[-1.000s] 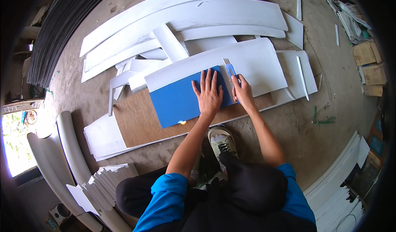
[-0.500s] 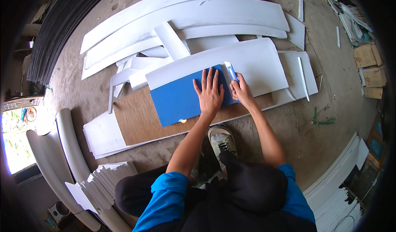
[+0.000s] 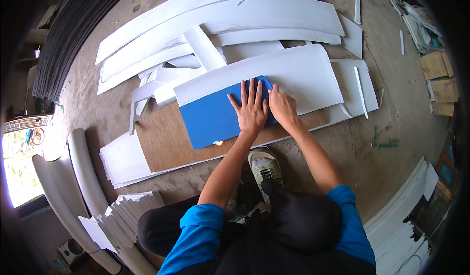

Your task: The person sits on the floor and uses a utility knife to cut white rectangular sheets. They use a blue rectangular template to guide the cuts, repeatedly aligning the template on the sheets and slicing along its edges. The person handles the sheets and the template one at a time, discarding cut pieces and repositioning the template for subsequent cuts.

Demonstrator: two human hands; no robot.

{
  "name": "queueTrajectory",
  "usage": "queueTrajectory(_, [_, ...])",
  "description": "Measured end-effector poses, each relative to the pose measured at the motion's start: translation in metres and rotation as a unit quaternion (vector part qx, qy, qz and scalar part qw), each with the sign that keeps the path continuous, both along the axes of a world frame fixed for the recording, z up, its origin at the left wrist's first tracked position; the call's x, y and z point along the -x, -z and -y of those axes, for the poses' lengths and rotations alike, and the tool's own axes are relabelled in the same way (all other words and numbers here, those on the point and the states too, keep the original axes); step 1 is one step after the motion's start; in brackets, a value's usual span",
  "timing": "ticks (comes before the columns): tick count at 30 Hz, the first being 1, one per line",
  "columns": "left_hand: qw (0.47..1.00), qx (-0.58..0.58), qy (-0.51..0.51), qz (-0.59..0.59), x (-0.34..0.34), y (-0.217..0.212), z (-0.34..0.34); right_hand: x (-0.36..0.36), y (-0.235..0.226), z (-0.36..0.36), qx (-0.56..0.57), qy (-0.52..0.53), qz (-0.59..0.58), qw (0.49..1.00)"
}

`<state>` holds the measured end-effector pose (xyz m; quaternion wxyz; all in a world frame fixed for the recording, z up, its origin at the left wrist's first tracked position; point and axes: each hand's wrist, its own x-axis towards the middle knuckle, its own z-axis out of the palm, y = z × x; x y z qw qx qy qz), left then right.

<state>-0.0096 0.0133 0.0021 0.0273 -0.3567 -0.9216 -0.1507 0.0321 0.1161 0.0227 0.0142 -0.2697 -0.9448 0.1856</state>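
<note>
My left hand [image 3: 252, 113] lies flat with fingers spread on a blue rectangular board [image 3: 208, 116]. The board rests over a white sheet [image 3: 298, 81] and a brown wooden board [image 3: 164, 138]. At the blue board's right edge, my right hand [image 3: 283, 104] is closed around a blue utility knife [image 3: 267, 83]. The knife's front end is at the board's upper right corner; most of its handle is hidden by my fingers. Whether the blade touches the white sheet, I cannot tell.
Long white panels [image 3: 220, 18] and offcuts lie beyond the sheet. A thin white strip [image 3: 361, 93] rests at the right. Stacked white pieces [image 3: 122, 218] and grey curved lengths [image 3: 88, 167] stand at lower left. My shoe [image 3: 265, 165] is close to the wooden board. Cardboard boxes [image 3: 435, 81] sit far right.
My right hand has shifted left and turned, bringing the knife from beside the blue board in against its right edge near the corner. The left hand stays pressed on the board.
</note>
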Motion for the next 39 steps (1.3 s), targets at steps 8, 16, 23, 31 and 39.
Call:
queueTrajectory(8, [1.000, -0.012, 0.005, -0.005, -0.001, 0.001, -0.002, 0.005, 0.004, -0.011, -0.019, -0.036, -0.015, 0.999])
queueTrajectory(16, [1.000, 0.001, -0.004, -0.011, -0.001, 0.001, -0.001, -0.110, 0.002, 0.040, 0.039, 0.006, 0.065, 0.997])
queueTrajectory(23, [1.000, -0.007, -0.001, -0.012, -0.003, 0.002, -0.001, -0.127, -0.001, 0.047, 0.006, -0.010, 0.083, 0.996])
queueTrajectory(31, [1.000, 0.000, -0.002, -0.009, -0.001, 0.000, 0.000, -0.121, -0.015, 0.042, -0.014, -0.002, 0.070, 0.997])
queueTrajectory(39, [1.000, -0.007, 0.002, -0.004, -0.001, -0.001, -0.004, -0.024, -0.009, -0.007, -0.039, 0.007, -0.013, 0.999])
